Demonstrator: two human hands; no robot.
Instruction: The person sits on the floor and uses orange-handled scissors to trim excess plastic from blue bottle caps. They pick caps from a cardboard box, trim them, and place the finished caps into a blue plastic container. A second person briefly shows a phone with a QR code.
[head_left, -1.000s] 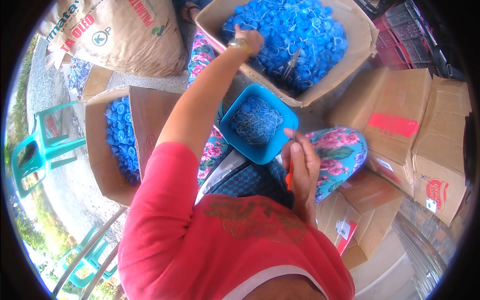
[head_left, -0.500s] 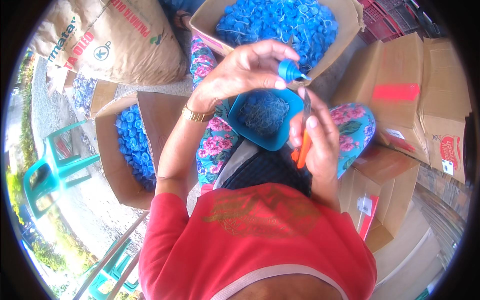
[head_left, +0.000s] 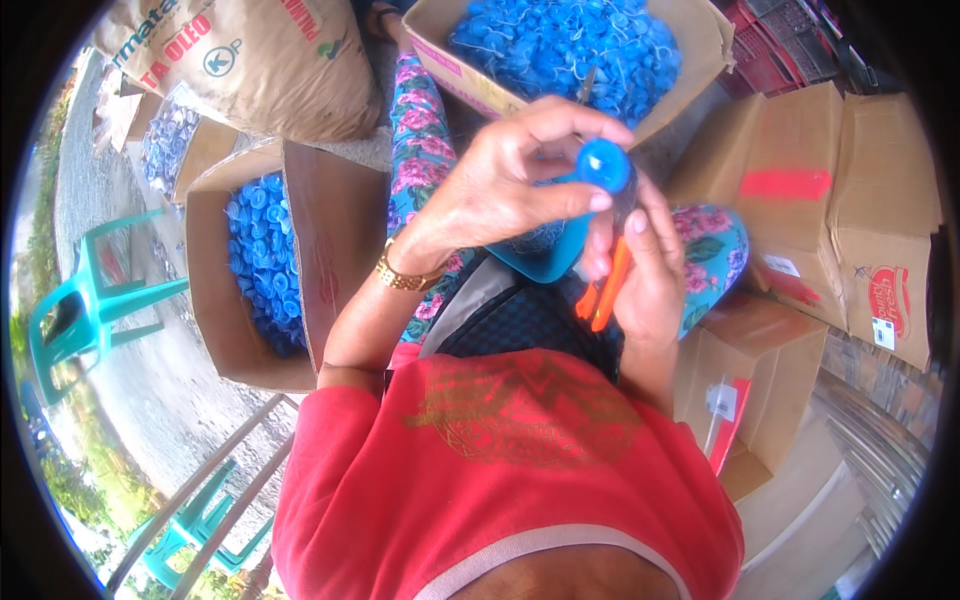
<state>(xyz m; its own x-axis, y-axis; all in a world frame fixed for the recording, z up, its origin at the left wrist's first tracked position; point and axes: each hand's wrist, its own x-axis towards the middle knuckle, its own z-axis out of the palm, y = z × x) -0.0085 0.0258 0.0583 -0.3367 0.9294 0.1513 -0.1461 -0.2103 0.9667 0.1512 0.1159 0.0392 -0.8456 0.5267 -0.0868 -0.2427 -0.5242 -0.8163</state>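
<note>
Between the thumb and fingers of my left hand (head_left: 500, 195) is a small round blue plastic cap (head_left: 605, 166), its round face turned up. My right hand (head_left: 650, 265) is closed on orange-handled pliers (head_left: 617, 275), whose handles point down toward my lap. The pliers' jaws are mostly hidden behind the cap and fingers, so I cannot tell whether they touch it. Below both hands, a teal plastic tub (head_left: 545, 268) with thin clear strands in it sits at my lap, largely covered by my left hand.
Ahead stands a cardboard box (head_left: 470, 88) heaped with blue caps and stringy strands. Another carton (head_left: 335, 255) of blue caps is at the left, near a big brown sack (head_left: 290, 85). Cartons (head_left: 790, 190) line the right side. A green plastic chair (head_left: 85, 305) stands far left.
The cap has turned from sideways to face up and has come closer to the right hand. Both hands now meet around it, and my left hand covers more of the tub.
</note>
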